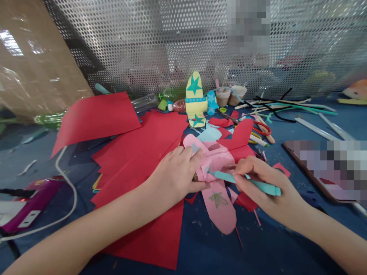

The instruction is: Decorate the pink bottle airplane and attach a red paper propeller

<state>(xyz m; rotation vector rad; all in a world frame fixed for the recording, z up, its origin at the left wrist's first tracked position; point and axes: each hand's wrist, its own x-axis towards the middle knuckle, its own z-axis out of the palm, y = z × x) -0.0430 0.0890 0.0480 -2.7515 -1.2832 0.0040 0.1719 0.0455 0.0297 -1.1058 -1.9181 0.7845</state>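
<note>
My right hand [263, 187] is closed around a light blue marker [226, 176], with its tip at the body of a pink paper airplane [219, 160]. My left hand [177, 168] grips the airplane's left end, its fingers over the top and its thumb on the near side. One pink wing stretches toward me and bears a gold-green star [218, 200]. On the far wing, a pale blue star [195, 147] is partly covered by my fingers. Red paper sheets [143, 172] lie under my left forearm.
A yellow paper airplane [196, 105] with teal stars stands behind. Scissors [262, 128], red scraps, straws and pipe cleaners [286, 107] lie at the back right. At right is a phone [315, 172]; at left, a purple power strip [31, 206] with a white cable. Perforated metal [129, 46] borders the back.
</note>
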